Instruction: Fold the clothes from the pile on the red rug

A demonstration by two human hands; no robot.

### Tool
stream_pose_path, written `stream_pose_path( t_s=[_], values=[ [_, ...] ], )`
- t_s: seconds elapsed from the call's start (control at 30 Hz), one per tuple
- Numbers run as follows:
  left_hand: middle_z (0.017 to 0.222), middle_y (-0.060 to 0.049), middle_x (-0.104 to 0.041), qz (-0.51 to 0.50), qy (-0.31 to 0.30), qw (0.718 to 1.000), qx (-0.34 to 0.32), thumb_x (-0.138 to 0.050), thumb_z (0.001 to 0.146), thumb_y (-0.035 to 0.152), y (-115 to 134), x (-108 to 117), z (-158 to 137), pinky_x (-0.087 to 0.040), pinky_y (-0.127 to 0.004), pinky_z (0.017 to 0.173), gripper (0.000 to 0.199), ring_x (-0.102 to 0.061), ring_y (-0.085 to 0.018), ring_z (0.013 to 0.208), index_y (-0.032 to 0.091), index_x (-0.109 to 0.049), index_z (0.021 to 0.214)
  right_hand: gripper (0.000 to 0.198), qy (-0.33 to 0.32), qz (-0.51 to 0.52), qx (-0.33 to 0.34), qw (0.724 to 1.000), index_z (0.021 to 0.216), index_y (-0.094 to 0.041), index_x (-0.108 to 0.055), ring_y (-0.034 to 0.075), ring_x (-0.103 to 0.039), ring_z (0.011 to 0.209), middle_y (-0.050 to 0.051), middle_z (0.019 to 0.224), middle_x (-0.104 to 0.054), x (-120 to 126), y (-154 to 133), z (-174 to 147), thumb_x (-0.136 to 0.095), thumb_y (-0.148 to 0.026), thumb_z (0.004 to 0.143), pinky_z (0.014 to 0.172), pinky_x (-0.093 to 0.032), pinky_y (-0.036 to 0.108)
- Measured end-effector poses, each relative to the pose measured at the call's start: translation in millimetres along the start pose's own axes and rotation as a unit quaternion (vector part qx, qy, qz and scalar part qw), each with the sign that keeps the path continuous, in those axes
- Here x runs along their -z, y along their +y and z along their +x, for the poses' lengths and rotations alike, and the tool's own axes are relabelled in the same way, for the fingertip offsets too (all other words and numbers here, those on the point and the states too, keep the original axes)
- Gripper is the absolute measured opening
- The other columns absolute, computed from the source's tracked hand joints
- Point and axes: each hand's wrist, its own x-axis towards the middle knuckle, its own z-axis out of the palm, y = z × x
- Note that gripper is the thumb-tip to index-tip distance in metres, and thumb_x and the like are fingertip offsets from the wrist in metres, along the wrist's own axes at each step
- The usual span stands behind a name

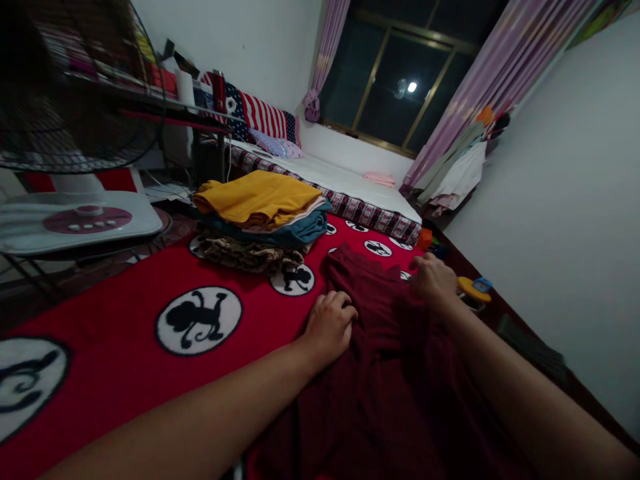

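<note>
A dark maroon garment (380,373) lies spread over a red blanket, its gathered upper edge pointing away from me. My left hand (330,327) rests at its left side, fingers curled down onto the cloth. On the opposite side, near the upper right corner, my right hand (434,279) is closed on the garment's edge, and the cloth rises a little there. Ahead and to the left stands a stack of folded clothes (265,200), mustard yellow on top, teal below and a brown patterned piece at the bottom.
The red blanket (125,320) has white circles with black monkey figures. A fan (85,210) stands on the left near a cluttered desk (175,107). Farther off is a bed with a pale sheet (340,167). Small items, including a yellow round object (473,290), lie along the right wall.
</note>
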Motion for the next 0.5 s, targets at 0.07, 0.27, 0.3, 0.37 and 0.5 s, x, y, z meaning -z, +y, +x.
stream_pose_path(
  t_s=[0.07,0.27,0.3,0.37,0.5],
  values=[
    [0.106,-0.004,-0.061,-0.001,-0.002,1.000,-0.005,-0.055,0.082,0.012,0,1,0,-0.041,-0.035,0.089,0.018,-0.051,-0.021,0.103,0.022,-0.068,0.090,0.025,0.039,0.070,0.070,0.994,0.099,-0.021,-0.070,0.027,-0.063,0.097,0.012,0.107,-0.067,8,-50,5,-0.050,-0.031,0.088,0.078,-0.045,0.034],
    [0.101,-0.006,-0.061,-0.002,-0.021,1.000,0.010,-0.054,0.083,0.013,2,4,-3,-0.042,-0.038,0.088,0.018,-0.052,-0.023,0.101,0.022,-0.068,0.090,0.038,-0.058,0.293,0.088,0.950,0.091,-0.019,-0.068,0.026,-0.063,0.096,0.012,0.099,-0.070,-6,-154,31,-0.058,-0.054,0.080,0.080,-0.045,0.033],
    [0.103,-0.006,-0.061,-0.006,-0.014,1.000,0.018,-0.054,0.083,0.013,2,5,-3,-0.042,-0.039,0.089,0.018,-0.052,-0.023,0.103,0.023,-0.068,0.090,0.032,-0.078,0.343,0.058,0.934,0.083,-0.019,-0.068,0.026,-0.063,0.094,0.011,0.093,-0.071,-12,-159,38,-0.063,-0.049,0.076,0.080,-0.045,0.033],
    [0.116,-0.005,-0.058,-0.023,0.025,0.999,0.040,-0.055,0.082,0.013,2,6,-3,-0.040,-0.040,0.097,0.021,-0.049,-0.023,0.112,0.024,-0.067,0.095,0.020,-0.098,0.436,0.001,0.895,0.070,-0.018,-0.066,0.025,-0.064,0.085,0.009,0.077,-0.070,-22,-158,53,-0.064,-0.038,0.071,0.076,-0.046,0.032],
    [0.140,-0.006,-0.042,-0.084,0.128,0.977,0.150,-0.061,0.080,0.016,-6,10,3,-0.031,-0.042,0.111,0.034,-0.037,-0.024,0.131,0.026,-0.060,0.112,0.024,-0.068,0.565,-0.028,0.822,0.069,-0.019,-0.063,0.021,-0.061,0.062,0.004,0.057,-0.060,-36,-135,76,-0.047,-0.035,0.075,0.061,-0.048,0.030]
  ],
)
